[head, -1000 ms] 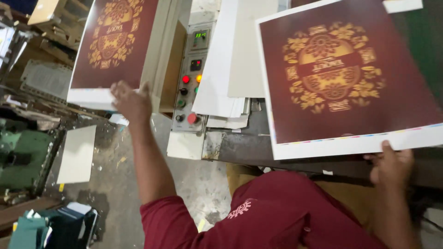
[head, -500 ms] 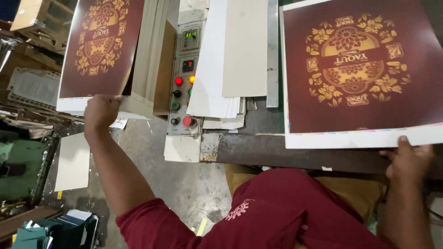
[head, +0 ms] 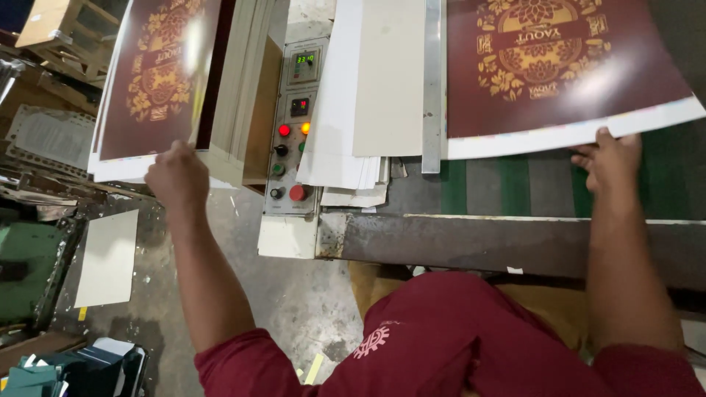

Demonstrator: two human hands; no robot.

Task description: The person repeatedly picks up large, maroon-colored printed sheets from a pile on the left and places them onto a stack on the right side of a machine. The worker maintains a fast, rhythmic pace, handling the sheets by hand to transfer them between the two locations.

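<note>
At upper left of the frame: left hand [head: 176, 173] gripping the bottom white margin of a maroon printed sheet [head: 151, 77], fingers curled under and hidden, so pinching it by the edge, judging by the knuckles.
At upper right of the frame: right hand [head: 609, 158] pressing up against the lower white border of a second maroon sheet [head: 559, 66], fingers bunched together at the edge; thumb side not showing.
Lying where: left sheet topping a tall stack [head: 235, 88] of boards; right sheet resting over the green-striped machine bed [head: 515, 187].
Handling, judged: looking light, thin and glossy, likely bending and sliding easily; creasing at corners being the risk; gripping best along the unprinted white margin, not the printed face.
Edges: metal guide rail [head: 432, 81] standing just beside the right sheet's left edge; pile of blank white sheets [head: 360, 95] lying between rail and control panel [head: 293, 125].
Open room: bare green bed showing below the right sheet; rusty steel front edge [head: 515, 239] running across mid-frame; concrete floor [head: 294, 301] opening under the left arm, with a loose grey board [head: 109, 257] lying on it.
</note>
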